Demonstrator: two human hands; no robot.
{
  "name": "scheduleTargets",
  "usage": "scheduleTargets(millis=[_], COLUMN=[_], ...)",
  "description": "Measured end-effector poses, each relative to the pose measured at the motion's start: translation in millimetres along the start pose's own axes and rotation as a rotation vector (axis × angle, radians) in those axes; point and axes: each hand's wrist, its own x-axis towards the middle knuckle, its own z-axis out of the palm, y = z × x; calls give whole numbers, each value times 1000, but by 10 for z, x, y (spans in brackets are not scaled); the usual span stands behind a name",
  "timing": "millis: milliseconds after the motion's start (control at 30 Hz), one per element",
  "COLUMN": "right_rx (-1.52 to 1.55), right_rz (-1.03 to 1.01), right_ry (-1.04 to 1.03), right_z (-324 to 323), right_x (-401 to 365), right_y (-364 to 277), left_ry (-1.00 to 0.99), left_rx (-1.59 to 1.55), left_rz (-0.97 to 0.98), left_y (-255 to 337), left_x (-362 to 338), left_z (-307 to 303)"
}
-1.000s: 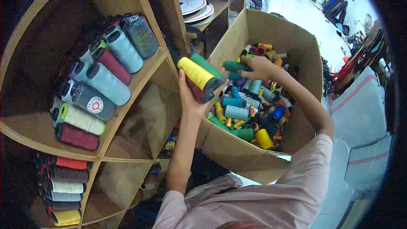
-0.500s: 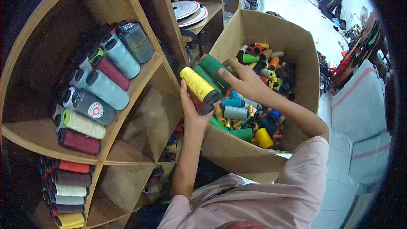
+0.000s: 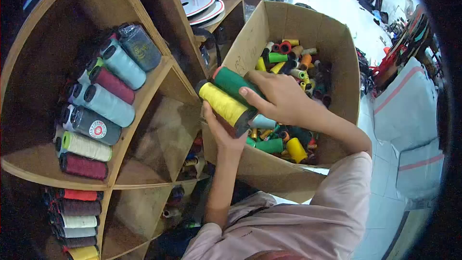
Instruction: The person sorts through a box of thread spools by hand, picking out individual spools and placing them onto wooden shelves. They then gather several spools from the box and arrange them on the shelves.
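Observation:
My left hand (image 3: 225,132) is closed around a yellow thread spool (image 3: 222,102) with black ends, tilted above the near left side of the cardboard box (image 3: 313,15). Right against it lies a green thread spool (image 3: 234,83) with a reddish end. My right hand (image 3: 279,94) grips this green spool from the right, thumb across its lower end. Whatever else sits in my left palm behind the yellow spool is hidden. Below my hands, the box holds many mixed spools, among them a yellow one (image 3: 296,150) and a green one (image 3: 270,146).
At left stands a wooden shelf (image 3: 144,91) with a row of blue, dark red, grey and cream spools, and more spools in the compartment beneath. White discs (image 3: 198,4) rest on a shelf behind. Pale sacks (image 3: 402,96) stand at right beyond the box.
The green spool in my right hand has come down and left, against the yellow one. Another green spool and a dark red one seen in my left hand are now hidden. The view has shifted slightly.

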Motion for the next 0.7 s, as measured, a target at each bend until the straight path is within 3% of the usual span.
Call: scheduleTargets(millis=[33,67,133,267,367,433,467,533,700], right_rx=[5,48,118,237,232,226,208,192,262], right_rz=[8,5,-12,-40,20,1,11,23,49], right_ry=[-3,-20,-58,-43,-94,-41,-56,-70,-107], right_z=[-13,-25,-60,-64,-158,-144,-153,-174,-200], right_x=[-4,-3,-5,-17,-8,-12,-10,-12,-17], right_y=[13,37,61,84,63,96,105,107,139], left_ry=[5,70,26,25,108,131,78,18,-156], left_rx=[3,443,-122,-135,392,569,756,941,-315], left_rz=[-8,381,-45,-88,351,494,746,998,-128], left_y=[-90,-218,50,-45,-317,-352,-355,-310,30], left_x=[-21,-49,-82,-37,-35,-63,-86,-115,-133], left_z=[-29,-20,99,-54,-147,-124,-108,-59,-54])
